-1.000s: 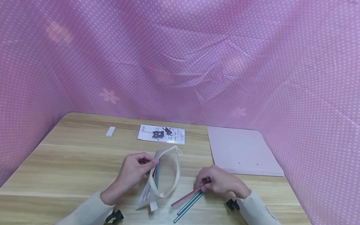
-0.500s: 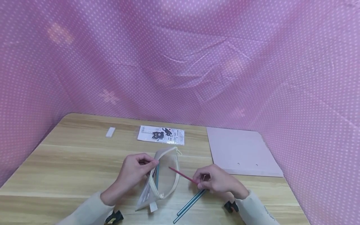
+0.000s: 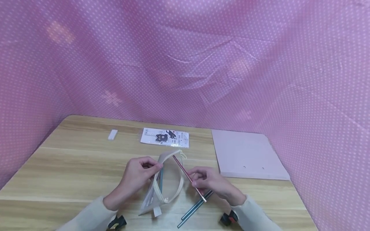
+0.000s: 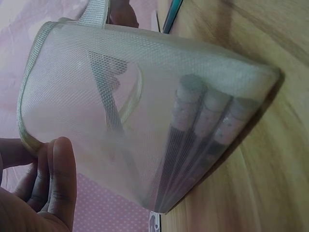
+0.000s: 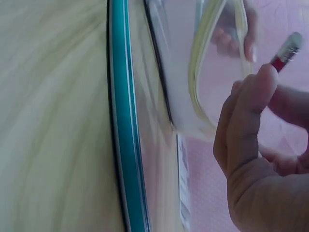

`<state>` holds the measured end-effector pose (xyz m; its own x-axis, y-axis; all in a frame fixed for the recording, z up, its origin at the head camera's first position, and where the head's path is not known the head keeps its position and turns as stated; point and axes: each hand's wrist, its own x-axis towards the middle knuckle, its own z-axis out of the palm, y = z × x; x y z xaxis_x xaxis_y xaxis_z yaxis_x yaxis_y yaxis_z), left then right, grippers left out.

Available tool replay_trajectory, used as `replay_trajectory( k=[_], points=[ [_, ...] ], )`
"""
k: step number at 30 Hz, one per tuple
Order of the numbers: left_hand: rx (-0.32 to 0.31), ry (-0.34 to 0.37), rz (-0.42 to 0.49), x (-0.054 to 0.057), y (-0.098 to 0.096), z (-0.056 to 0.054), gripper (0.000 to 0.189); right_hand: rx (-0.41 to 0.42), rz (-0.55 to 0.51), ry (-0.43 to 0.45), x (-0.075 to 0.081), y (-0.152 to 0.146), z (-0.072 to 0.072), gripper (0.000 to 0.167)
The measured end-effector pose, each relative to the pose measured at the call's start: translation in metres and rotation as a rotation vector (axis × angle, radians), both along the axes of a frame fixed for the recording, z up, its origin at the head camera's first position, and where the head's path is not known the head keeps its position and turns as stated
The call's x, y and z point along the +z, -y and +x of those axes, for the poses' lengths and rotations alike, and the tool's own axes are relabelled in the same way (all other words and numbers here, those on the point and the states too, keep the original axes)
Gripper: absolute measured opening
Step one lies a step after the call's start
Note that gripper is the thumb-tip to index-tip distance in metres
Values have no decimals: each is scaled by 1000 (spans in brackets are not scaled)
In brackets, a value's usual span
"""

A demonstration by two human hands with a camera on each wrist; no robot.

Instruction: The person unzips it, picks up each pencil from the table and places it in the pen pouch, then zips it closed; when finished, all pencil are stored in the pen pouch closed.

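My left hand point(image 3: 141, 171) pinches the rim of a pale mesh zip pouch point(image 3: 149, 202), whose mouth gapes. Through its mesh in the left wrist view show pencils point(image 4: 186, 104) with eraser ends. My right hand point(image 3: 212, 183) holds a red pencil point(image 3: 180, 165) between thumb and fingers. One end of it overlaps the pouch's mouth in the head view; whether it is inside I cannot tell. Its eraser end point(image 5: 288, 48) sticks out past the fingers in the right wrist view. Below that hand, teal striped pencils point(image 3: 190, 210) lie on the table.
A ruler set point(image 3: 164, 138) in a clear packet with black cats lies behind the pouch. A white eraser point(image 3: 112, 134) is at the back left. On the right lies a pale flat folder point(image 3: 248, 155) with two small holes. Pink dotted cloth point(image 3: 185, 64) surrounds the wooden table point(image 3: 72, 166).
My right hand has lifted the red pencil off the table beside the teal ones, swung it round and moved left to the pouch's mouth. The left hand has stayed on the rim.
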<state>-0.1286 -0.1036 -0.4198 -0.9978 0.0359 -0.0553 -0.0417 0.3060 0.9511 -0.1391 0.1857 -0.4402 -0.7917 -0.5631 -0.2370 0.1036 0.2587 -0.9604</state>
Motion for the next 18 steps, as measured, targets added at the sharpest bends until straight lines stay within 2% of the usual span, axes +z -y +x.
replay_trajectory(
  k=[5,9,13,18],
  points=[
    [-2,-1,11,0,0,0,12,-35,-55,66,0,16,-1,52],
    [-12,-13,18,0,-1,1,13,-54,-65,79,0,26,0,54],
    [-16,5,23,0,-4,3,13,-100,-101,103,0,36,1,54],
    [-12,3,-8,-1,-7,6,12,-153,-149,98,-1,51,4,52]
  ],
)
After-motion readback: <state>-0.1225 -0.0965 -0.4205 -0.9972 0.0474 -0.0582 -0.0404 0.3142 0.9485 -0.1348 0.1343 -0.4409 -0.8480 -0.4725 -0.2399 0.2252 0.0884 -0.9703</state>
